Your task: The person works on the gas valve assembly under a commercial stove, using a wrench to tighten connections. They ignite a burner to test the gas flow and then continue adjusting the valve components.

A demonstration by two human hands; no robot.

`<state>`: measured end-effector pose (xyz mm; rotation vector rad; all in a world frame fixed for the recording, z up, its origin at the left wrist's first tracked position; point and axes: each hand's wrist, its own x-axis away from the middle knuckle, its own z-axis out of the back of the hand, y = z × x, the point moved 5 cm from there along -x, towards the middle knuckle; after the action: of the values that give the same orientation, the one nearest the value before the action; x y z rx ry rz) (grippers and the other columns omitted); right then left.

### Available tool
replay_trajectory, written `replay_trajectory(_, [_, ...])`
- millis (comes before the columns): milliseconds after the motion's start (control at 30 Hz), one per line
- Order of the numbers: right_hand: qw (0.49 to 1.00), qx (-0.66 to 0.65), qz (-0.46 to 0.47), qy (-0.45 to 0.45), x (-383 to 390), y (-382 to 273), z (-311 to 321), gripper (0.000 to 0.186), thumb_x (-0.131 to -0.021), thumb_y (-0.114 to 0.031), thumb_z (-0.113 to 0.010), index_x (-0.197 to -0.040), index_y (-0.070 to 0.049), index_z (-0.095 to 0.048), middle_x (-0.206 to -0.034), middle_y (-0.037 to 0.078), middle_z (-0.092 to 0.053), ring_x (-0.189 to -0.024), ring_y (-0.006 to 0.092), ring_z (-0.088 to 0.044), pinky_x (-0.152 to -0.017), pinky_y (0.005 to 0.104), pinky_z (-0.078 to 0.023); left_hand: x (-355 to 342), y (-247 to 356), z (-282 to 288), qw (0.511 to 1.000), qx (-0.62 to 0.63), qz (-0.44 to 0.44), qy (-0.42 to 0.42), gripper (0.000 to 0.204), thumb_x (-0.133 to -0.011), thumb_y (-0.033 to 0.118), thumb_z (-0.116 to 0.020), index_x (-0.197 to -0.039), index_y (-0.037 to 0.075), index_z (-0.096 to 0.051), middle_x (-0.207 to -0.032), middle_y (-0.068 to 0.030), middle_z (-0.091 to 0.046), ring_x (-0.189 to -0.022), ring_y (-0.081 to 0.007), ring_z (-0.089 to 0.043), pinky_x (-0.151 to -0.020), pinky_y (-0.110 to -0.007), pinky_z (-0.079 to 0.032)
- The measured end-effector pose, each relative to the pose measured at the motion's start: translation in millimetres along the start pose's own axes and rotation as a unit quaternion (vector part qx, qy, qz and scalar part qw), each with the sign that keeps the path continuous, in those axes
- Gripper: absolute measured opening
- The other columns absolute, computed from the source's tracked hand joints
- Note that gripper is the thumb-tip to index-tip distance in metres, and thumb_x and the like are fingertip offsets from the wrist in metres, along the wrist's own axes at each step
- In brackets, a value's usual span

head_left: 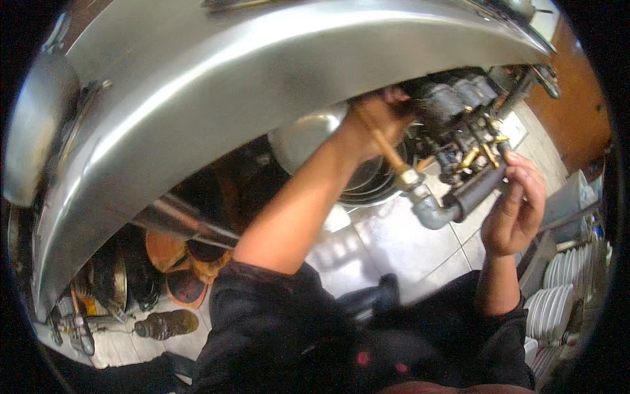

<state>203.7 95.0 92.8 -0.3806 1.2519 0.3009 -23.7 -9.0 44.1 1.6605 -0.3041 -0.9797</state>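
Observation:
A thick dark manifold pipe [482, 192] with several brass valves [470, 159] hangs below a curved steel front panel [262, 72]. A grey elbow [434, 213] and a brass nut join it to a copper-coloured pipe [388, 148]. My left hand [384, 118] reaches up under the panel, behind that pipe, beside dark cylindrical parts [453, 98]; its fingers are mostly hidden. At the manifold's right end is my right hand [518, 207], fingers curled close together, fingertips against the pipe end and a small valve. What they pinch does not show clearly.
Round metal pots [308, 141] stand below the panel, behind my left forearm. White plates [551, 312] are stacked upright in a rack at the right. Pans and clay-coloured pots [164, 249] crowd the lower left, near a brown bottle [167, 324]. White tiles [400, 246] cover the floor.

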Motion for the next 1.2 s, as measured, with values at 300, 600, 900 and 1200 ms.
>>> replay_trajectory(300, [1.0,0.004,0.014,0.013,4,2,2,0.015,-0.093,0.001,-0.047,-0.106,0.001,-0.055,-0.103,0.019,-0.063,-0.098,0.0295,-0.061,-0.09,0.0395,-0.046,2,3,2,0.991,-0.082,-0.088,-0.065,0.015,-0.079,0.005,-0.064,-0.095,0.004,-0.064,-0.082,-0.0101,-0.062,-0.08,-0.0252,-0.059,-0.079,-0.038,-0.047])
replay_trajectory(600, [1.0,0.005,0.009,0.016,6,2,1,0.016,-0.095,-0.001,-0.045,-0.109,0.001,-0.053,-0.104,0.02,-0.062,-0.099,0.0297,-0.061,-0.09,0.0391,-0.046,12,38,-9,0.925,-0.329,-0.189,-0.016,0.02,-0.077,0.008,-0.069,-0.097,0.008,-0.066,-0.09,-0.0148,-0.063,-0.087,-0.0309,-0.06,-0.084,-0.04,-0.047])
replay_trajectory(900, [1.0,0.006,0.011,0.024,6,2,-1,0.015,-0.095,0.0,-0.045,-0.107,0.002,-0.052,-0.103,0.02,-0.061,-0.099,0.0303,-0.06,-0.091,0.0403,-0.046,22,52,-8,0.959,-0.264,-0.011,-0.102,0.023,-0.08,0.017,-0.063,-0.102,0.01,-0.066,-0.112,-0.0206,-0.062,-0.11,-0.0385,-0.055,-0.098,-0.042,-0.044])
replay_trajectory(1200, [0.999,-0.006,0.005,0.035,7,3,-1,0.014,-0.095,0.0,-0.045,-0.106,0.003,-0.053,-0.1,0.02,-0.061,-0.099,0.0305,-0.061,-0.091,0.0404,-0.047,16,55,-6,0.982,-0.143,-0.022,-0.124,0.034,-0.081,0.025,-0.073,-0.107,0.004,-0.065,-0.103,-0.0089,-0.068,-0.099,-0.0206,-0.062,-0.091,-0.034,-0.046])
